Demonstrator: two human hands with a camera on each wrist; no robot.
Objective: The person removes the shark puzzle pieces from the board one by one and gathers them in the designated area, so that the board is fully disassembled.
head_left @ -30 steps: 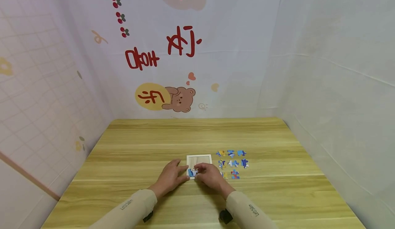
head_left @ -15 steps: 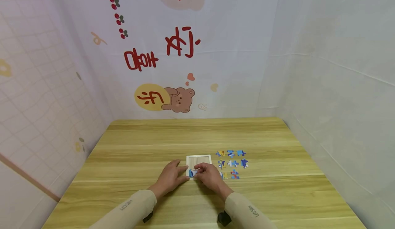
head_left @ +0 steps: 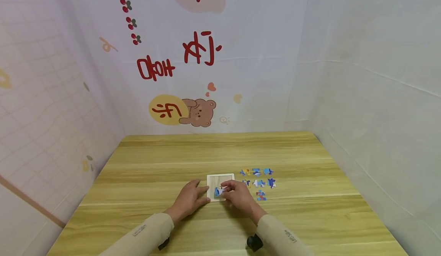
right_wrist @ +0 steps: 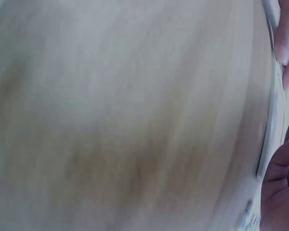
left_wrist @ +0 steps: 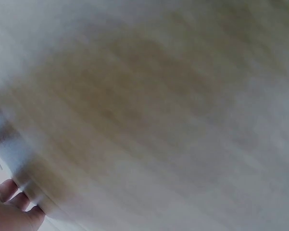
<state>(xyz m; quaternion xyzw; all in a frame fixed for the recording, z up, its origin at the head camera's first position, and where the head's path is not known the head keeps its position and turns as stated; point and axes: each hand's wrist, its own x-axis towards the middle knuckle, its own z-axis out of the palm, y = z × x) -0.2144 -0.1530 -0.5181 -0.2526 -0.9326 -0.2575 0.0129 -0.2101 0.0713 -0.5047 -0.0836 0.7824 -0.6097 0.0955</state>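
A small square puzzle tray (head_left: pixel 220 175) with a white border lies on the wooden table. Over its lower part, my right hand (head_left: pixel 240 195) pinches a blue-and-white jigsaw piece (head_left: pixel 218 192) between thumb and fingers. My left hand (head_left: pixel 187 199) rests at the tray's left border, fingers extended and their tips touching the edge. In the left wrist view, only the fingers of the left hand (left_wrist: pixel 14 211) show in the lower corner. The right hand (right_wrist: pixel 281 190) appears at the edge of the right wrist view, its fingers bent, with the held piece hidden.
Right of the tray lie several loose jigsaw pieces in rough rows, among them a dark blue piece (head_left: pixel 271 182) and a red-and-blue one (head_left: pixel 261 195). The wooden table (head_left: pixel 165 152) meets a printed white cloth wall (head_left: pixel 262 95) at its back.
My right hand has shifted right over the tray, carrying the blue-and-white jigsaw piece away from the lower left corner; it now covers some loose pieces. The left hand stays at the border.
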